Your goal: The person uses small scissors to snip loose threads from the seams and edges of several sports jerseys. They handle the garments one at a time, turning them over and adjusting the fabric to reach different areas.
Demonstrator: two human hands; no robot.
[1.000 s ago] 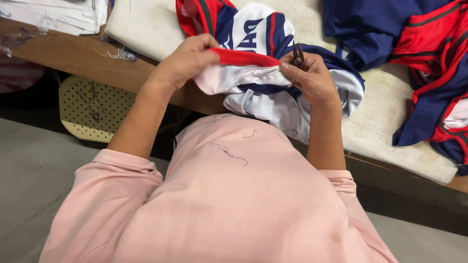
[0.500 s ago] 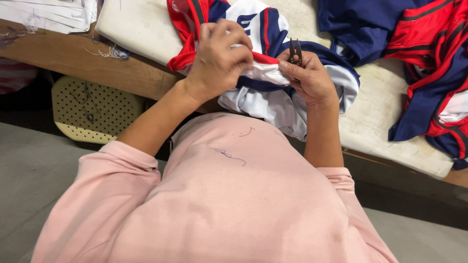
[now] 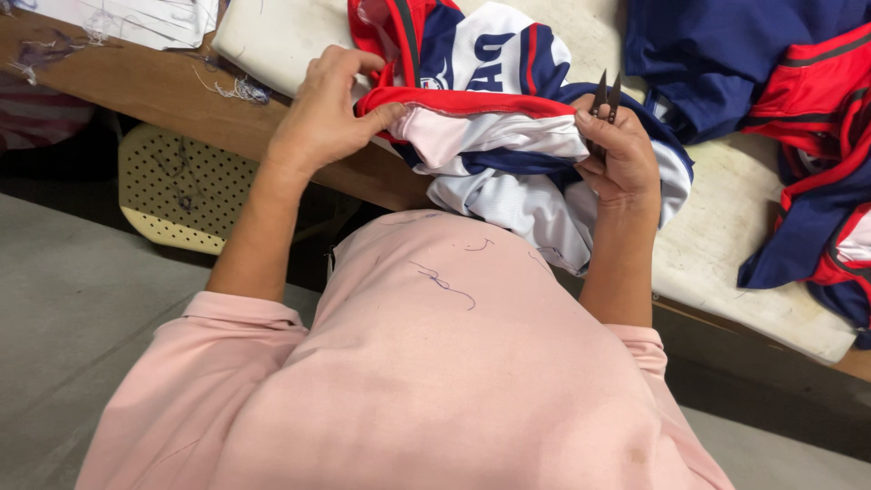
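A red, white and navy sports jersey [image 3: 494, 109] is bunched at the near edge of the table. My left hand [image 3: 325, 113] pinches its red hem at the left, thumb under the edge. My right hand [image 3: 617, 154] grips the jersey's right side and holds small dark thread snips [image 3: 606, 93], their two blades pointing up and slightly apart. White mesh fabric of the jersey hangs down over the table edge toward my pink shirt.
A pile of navy and red garments [image 3: 771, 82] lies at the right on a white padded mat [image 3: 726, 245]. The wooden table edge [image 3: 181, 100] carries loose thread scraps. A cream perforated stool [image 3: 172, 195] stands below at the left. Folded white cloth [image 3: 136, 18] sits top left.
My left hand has let go of the upper fabric and moved down-left to pinch the red hem. The right hand with the snips stays nearly in place.
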